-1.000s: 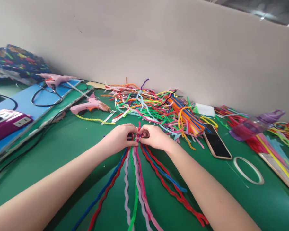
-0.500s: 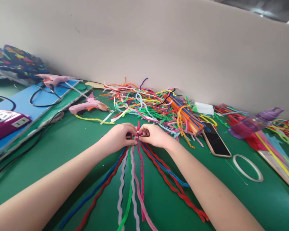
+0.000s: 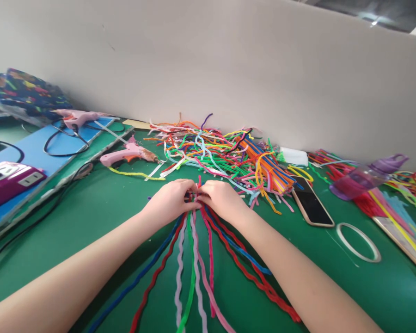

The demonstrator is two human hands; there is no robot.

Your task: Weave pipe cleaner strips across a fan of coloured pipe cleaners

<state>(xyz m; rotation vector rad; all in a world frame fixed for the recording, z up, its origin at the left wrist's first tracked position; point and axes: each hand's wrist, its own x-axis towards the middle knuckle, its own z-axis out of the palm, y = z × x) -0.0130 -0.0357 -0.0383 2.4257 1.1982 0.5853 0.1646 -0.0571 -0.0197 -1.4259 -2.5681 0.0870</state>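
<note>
In the head view, my left hand (image 3: 173, 200) and my right hand (image 3: 225, 200) meet at the middle of the table, both closed with fingertips pinching the gathered top of several fuzzy pipe cleaners. From there the strands fan toward me: a blue pipe cleaner (image 3: 133, 283) and a red one (image 3: 152, 282) on the left, then pale lilac (image 3: 178, 283), green (image 3: 192, 273) and pink (image 3: 206, 283) ones, and red strands (image 3: 244, 268) beside a blue one on the right. A short pink tip sticks up between my hands. My fingers hide the join itself.
Beyond my hands lies a tangled heap of pipe cleaners (image 3: 208, 152). Pink glue guns (image 3: 130, 152) and a purple power strip (image 3: 14, 182) are on the left. A phone (image 3: 314, 203), a white ring (image 3: 358, 243) and a purple bottle (image 3: 367, 178) stand or lie to the right.
My right hand has shifted slightly left, its fingers now closer against the left fingertips. The lower ends of the red, lilac, green and pink strands have swung a little to the right.
</note>
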